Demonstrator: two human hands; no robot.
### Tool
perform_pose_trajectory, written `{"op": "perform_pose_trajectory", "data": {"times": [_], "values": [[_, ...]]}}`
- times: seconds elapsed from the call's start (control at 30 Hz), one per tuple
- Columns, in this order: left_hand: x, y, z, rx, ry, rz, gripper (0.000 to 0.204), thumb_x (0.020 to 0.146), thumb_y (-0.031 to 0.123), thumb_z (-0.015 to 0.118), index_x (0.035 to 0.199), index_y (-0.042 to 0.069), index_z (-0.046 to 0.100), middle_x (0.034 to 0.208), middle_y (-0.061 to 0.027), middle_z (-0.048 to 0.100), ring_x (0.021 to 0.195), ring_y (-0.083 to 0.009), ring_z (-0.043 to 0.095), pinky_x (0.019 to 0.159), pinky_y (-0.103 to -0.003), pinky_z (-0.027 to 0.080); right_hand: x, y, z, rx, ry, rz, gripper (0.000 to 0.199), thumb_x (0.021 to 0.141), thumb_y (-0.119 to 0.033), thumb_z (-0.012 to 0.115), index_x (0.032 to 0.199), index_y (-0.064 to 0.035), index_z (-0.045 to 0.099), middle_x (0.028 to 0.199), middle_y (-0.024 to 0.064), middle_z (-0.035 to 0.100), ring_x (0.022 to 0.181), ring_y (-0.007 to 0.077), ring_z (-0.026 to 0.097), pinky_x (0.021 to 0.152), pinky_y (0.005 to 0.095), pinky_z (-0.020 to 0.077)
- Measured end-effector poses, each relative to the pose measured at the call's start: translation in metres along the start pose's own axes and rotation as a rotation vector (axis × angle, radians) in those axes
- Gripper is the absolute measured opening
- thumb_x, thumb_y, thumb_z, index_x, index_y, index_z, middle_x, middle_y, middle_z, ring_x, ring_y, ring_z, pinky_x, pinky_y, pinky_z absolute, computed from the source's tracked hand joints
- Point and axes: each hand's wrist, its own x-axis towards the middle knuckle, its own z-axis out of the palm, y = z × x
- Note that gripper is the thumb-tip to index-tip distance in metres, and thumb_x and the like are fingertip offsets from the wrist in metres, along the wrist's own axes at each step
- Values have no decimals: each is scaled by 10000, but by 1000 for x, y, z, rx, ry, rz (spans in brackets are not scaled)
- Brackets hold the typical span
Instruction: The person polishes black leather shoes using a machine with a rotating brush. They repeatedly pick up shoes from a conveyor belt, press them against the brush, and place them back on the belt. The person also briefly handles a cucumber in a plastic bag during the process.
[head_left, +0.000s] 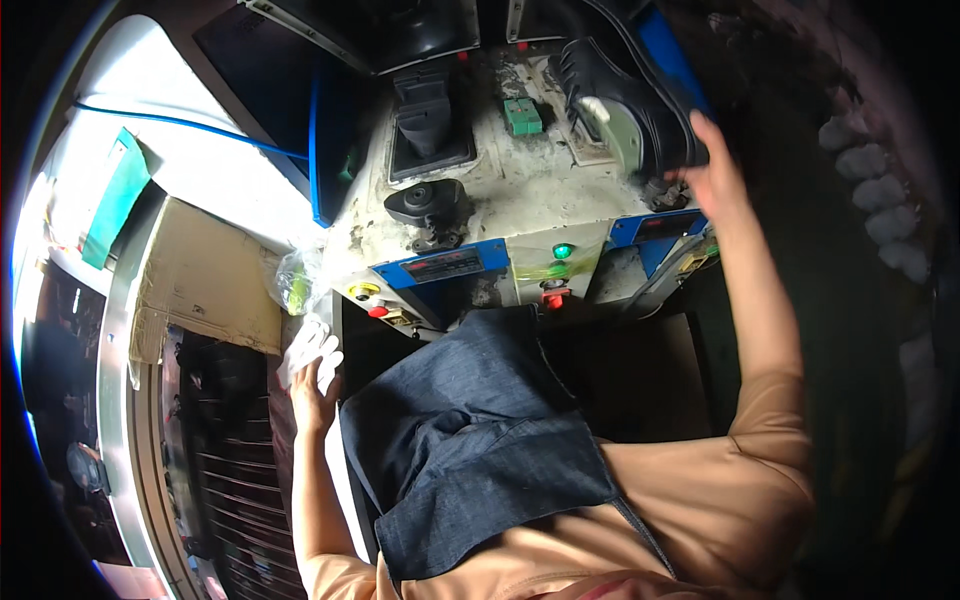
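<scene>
A black lace-up shoe (650, 115) with a pale greenish patch on its side sits at the right station of the machine. My right hand (718, 175) grips it at the near end, thumb and fingers to either side. Lower left, my left hand (316, 375) has white coverings over its fingers, which are stretched forward and a little apart. It rests by the machine's left side, near a clear plastic bag (296, 280); nothing shows in its grasp. On the left station stand a black shoe-shaped form (422, 125) and a black pad (428, 203).
The machine's worn white top (530, 185) carries a green block (522, 116). Its front has a green lamp (562, 251) and red buttons (377, 311). A cardboard sheet (210, 280) and dark rack (235, 440) stand left. A blue hose (190, 120) crosses behind.
</scene>
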Motion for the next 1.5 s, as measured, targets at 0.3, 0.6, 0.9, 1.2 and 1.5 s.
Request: {"op": "perform_pose_trajectory", "data": {"times": [0.3,0.6,0.9,1.2,1.5], "values": [[-70,-82,81,292,120,-360,575,915,399,579,1400,100,499,1493,-95,453,1378,-306,398,1116,-492,306,198,24,-3,-1170,119,-362,783,785,-521,756,1456,-221,485,1256,210,629,1141,314,607,965,411,482],[-75,-75,71,313,98,-396,567,923,370,568,1413,99,486,1493,-97,450,1380,-316,390,1125,-486,291,202,72,4,-1662,119,-30,830,805,-539,713,1523,-306,368,1454,343,344,1323,482,438,1114,492,380],[-75,-71,73,312,105,-399,566,904,335,598,1407,104,482,1493,-88,450,1374,-307,397,1125,-481,292,199,68,20,-1760,116,30,847,799,-516,726,1529,-293,358,1474,313,337,1340,483,418,1125,498,366],[-76,-92,82,319,148,-335,528,924,392,557,1378,129,505,1468,-81,473,1344,-313,431,1085,-509,334,192,77,18,-1855,37,-65,991,768,-743,640,1574,-335,231,1617,265,136,1456,497,193,1159,609,195],[37,101,48,-455,163,-108,227,865,28,640,1092,27,641,1012,-131,663,976,-267,653,881,-384,509,-68,56,-6,-971,-77,-599,158,985,-166,617,1040,-22,649,832,44,692,733,146,657,683,274,525]]}}
